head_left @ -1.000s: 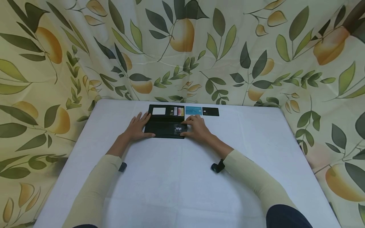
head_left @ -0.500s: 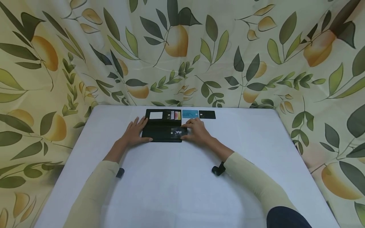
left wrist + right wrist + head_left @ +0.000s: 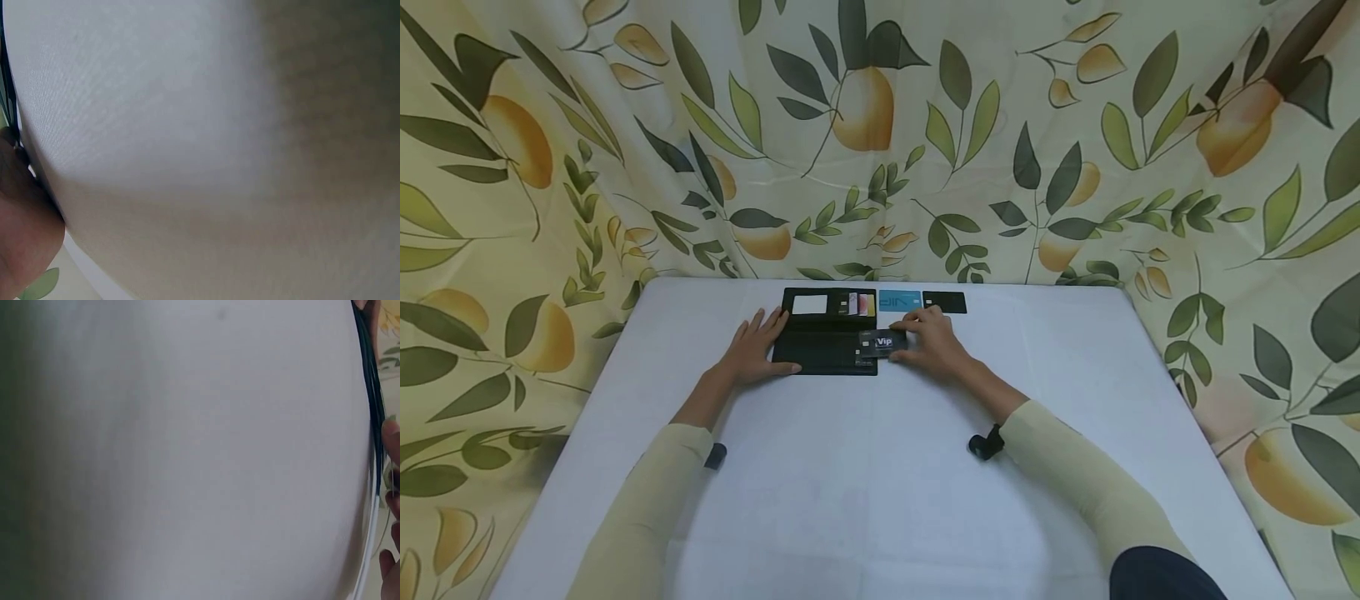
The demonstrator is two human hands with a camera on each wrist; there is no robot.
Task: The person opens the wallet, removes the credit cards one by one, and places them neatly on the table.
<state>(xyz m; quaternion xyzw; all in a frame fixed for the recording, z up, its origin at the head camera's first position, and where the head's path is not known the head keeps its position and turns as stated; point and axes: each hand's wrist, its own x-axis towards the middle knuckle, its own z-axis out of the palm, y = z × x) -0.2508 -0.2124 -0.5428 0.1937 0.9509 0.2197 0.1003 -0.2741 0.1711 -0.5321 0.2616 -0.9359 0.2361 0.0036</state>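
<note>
An open black card wallet (image 3: pixel 812 356) lies flat near the table's far edge. My left hand (image 3: pixel 748 352) rests on its left side, fingers spread and thumb along the lower left part. Between thumb and fingers, my right hand (image 3: pixel 934 343) pinches the right end of a black "Vip" card (image 3: pixel 878 342). The card overlaps the wallet's lower right part and sticks out past its edge. Several colourful cards (image 3: pixel 859 304) and a white panel (image 3: pixel 809 304) show in the wallet's upper half. The wrist views mostly catch white cloth, with fingers (image 3: pixel 390 440) at the right wrist view's edge.
A blue card (image 3: pixel 899 301) and a black card (image 3: pixel 953 302) lie side by side, right of the wallet's upper half. White cloth covers the table (image 3: pixel 850 483). A fruit-and-leaf patterned curtain (image 3: pixel 955 183) hangs behind and at both sides.
My right hand has drawn the "Vip" card rightward, so more of it extends past the wallet's edge. The left hand stays on the wallet. The head view has shifted slightly.
</note>
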